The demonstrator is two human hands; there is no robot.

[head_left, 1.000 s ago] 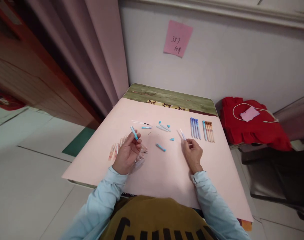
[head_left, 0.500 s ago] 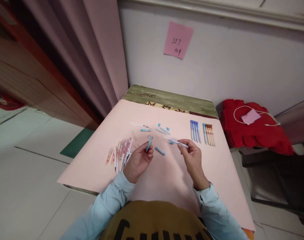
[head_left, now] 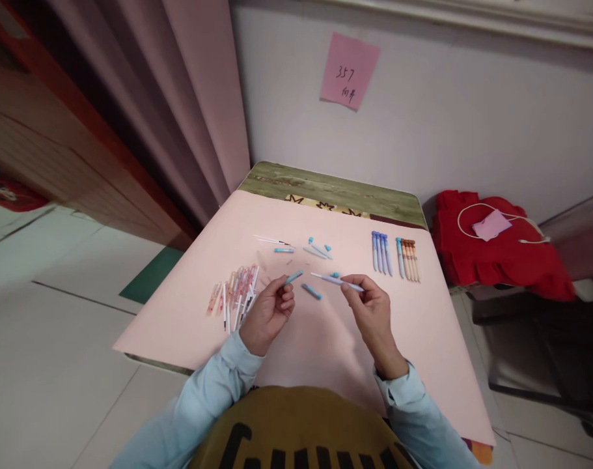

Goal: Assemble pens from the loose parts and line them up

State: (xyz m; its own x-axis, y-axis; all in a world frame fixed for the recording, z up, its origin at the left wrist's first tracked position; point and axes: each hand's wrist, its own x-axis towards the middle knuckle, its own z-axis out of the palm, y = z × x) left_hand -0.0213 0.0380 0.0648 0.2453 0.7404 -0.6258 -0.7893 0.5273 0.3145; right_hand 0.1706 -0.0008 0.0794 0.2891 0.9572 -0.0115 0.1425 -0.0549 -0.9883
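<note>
Between thumb and fingers, my left hand [head_left: 273, 311] pinches a short blue pen barrel [head_left: 294, 277], its free end pointing right. My right hand [head_left: 369, 305] grips a pale lilac lower pen barrel [head_left: 342, 283] with a white refill tip sticking out to the left, towards the blue barrel; a small gap separates the two. Just below that gap lies another blue barrel [head_left: 312, 291] on the pink table cover. A blue pen cap [head_left: 334, 275] sits partly behind the lilac barrel. Farther back are pale pen barrels [head_left: 318, 252], small blue tops [head_left: 328, 247] and a blue barrel [head_left: 283, 250].
Clear pink-patterned barrels [head_left: 235, 290] and white refills [head_left: 236, 314] are heaped at the left. Thin refills [head_left: 271, 240] lie farther back. On the right stand rows of purple-blue pens [head_left: 382, 254] and brown-topped pens [head_left: 411, 260]. A red cloth-covered seat [head_left: 501, 260] adjoins the table's right side.
My left hand has tilted the blue barrel from near upright to pointing right. My right hand has brought the lilac barrel with its refill slightly left, closer to it.
</note>
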